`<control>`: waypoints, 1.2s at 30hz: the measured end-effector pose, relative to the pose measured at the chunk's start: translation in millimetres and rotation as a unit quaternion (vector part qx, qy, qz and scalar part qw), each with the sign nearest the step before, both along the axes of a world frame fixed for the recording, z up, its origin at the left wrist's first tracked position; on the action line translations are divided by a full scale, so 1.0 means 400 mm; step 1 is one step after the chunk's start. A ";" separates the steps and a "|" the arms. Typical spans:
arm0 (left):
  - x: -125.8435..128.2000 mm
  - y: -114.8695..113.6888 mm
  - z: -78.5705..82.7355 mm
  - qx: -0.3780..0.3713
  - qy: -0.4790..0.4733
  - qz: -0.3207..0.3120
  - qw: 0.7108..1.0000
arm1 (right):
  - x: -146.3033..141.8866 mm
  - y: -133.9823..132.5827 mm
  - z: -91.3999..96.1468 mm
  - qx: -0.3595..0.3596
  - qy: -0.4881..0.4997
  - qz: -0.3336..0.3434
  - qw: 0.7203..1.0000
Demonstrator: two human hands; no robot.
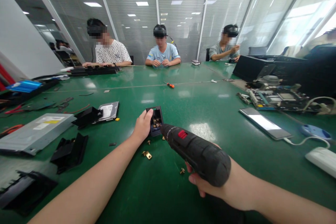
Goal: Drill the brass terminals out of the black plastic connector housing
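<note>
My left hand (pixel 142 125) grips the left side of a small black plastic box (pixel 161 112) that has brass-coloured metal parts inside. In my right hand (pixel 201 182) is a black cordless drill (pixel 196 150) with a red switch on top. Its nose points at the near right edge of the box; whether the tip touches a part inside is hidden. On the green table below the box lie a brass plate (pixel 148 155) and a small screw (pixel 148 142). Another brass piece (pixel 182 170) rests just left of my right hand's fingers.
Black plastic housings (pixel 69 153), a silver metal case (pixel 36 133) and a hard drive (pixel 109 111) lie left. A phone (pixel 265 123), a circuit board (pixel 282 96) and a black computer case (pixel 258 65) are right. An orange screwdriver (pixel 170 85) lies ahead. Several people sit around the table.
</note>
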State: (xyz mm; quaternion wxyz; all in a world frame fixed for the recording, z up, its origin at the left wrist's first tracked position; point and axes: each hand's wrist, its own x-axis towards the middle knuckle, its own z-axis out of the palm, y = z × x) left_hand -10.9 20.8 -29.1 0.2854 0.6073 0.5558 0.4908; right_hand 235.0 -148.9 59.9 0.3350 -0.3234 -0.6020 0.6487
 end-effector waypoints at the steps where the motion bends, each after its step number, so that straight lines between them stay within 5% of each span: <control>1: 0.000 0.000 0.000 0.000 0.000 -0.003 1.000 | 0.001 0.000 -0.001 0.017 -0.014 -0.003 1.000; 22: -0.004 0.003 -0.009 0.006 -0.002 -0.011 1.000 | 0.004 0.003 0.014 -0.028 -0.022 0.011 0.999; 28: -0.002 0.001 -0.009 0.001 -0.008 -0.011 1.000 | 0.009 0.001 0.010 0.040 -0.026 0.008 0.999; 36: -0.001 -0.001 -0.006 0.006 0.019 -0.003 1.000 | 0.006 -0.004 0.022 -0.016 -0.042 0.012 0.999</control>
